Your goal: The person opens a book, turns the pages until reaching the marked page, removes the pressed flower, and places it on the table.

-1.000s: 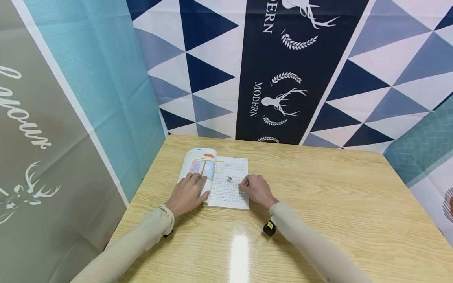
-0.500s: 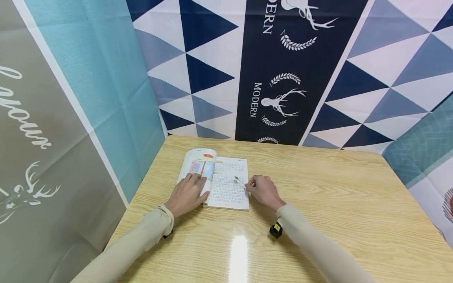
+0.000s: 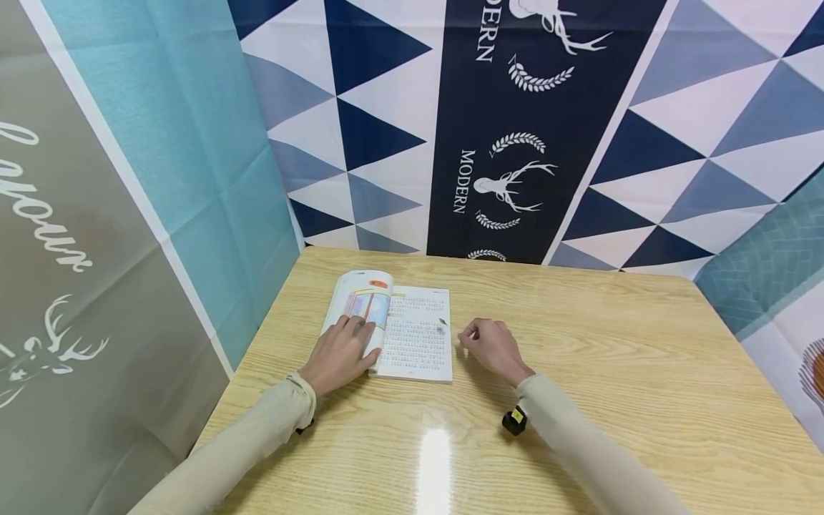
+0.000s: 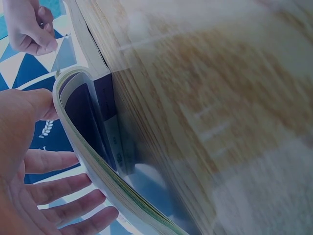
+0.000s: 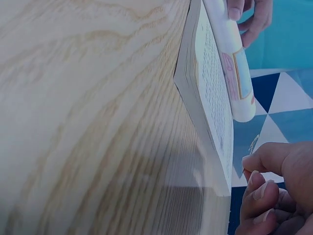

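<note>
An open book (image 3: 418,350) lies on the wooden table, its left pages bulging upward. My left hand (image 3: 340,352) rests on those pages with its fingers spread. In the left wrist view the fingers lie straight along the curved pages (image 4: 88,132). My right hand (image 3: 492,348) is raised just beyond the book's right edge, thumb and forefinger pinched together. Between them is a small thin bookmark-like piece (image 3: 442,323), partly see-through with a green and grey pattern, over the right page. It shows edge-on as a thin piece (image 5: 254,143) in the right wrist view.
The wooden table (image 3: 611,357) extends to the right of the book and in front of it. A patterned cloth (image 3: 502,129) hangs behind the table. Another cloth (image 3: 212,164) hangs along the left side. A black wrist device (image 3: 514,420) sits under the right sleeve.
My right hand has moved right, from over the right page to past its edge, and the thin bookmark-like piece has moved right with it. The left hand and book have stayed put.
</note>
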A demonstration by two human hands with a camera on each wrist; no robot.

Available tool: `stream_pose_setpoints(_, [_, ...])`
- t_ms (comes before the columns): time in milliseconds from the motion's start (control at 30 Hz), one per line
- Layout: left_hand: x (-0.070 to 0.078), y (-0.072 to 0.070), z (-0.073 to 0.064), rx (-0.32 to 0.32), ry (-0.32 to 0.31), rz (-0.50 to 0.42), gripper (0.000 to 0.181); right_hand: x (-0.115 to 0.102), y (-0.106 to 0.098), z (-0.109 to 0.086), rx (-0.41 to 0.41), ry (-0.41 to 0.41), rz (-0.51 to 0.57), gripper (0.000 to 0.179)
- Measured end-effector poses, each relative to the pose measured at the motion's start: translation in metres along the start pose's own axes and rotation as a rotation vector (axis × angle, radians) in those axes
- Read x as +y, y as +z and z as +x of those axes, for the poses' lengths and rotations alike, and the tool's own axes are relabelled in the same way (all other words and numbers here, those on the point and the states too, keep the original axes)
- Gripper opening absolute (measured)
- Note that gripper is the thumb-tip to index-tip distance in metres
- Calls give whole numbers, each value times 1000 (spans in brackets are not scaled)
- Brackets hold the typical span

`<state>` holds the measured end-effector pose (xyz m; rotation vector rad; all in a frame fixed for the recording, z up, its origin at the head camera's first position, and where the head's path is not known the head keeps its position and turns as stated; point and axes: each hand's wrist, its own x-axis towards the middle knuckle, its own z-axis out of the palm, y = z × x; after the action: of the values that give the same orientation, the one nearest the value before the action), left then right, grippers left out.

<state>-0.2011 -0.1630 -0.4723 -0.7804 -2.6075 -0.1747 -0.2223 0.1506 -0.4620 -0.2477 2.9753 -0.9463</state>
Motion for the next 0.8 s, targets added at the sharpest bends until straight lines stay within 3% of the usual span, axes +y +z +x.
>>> stream_pose_setpoints(800, [1, 1, 1, 3, 5, 0, 46, 44, -32, -20, 40, 48, -29, 18])
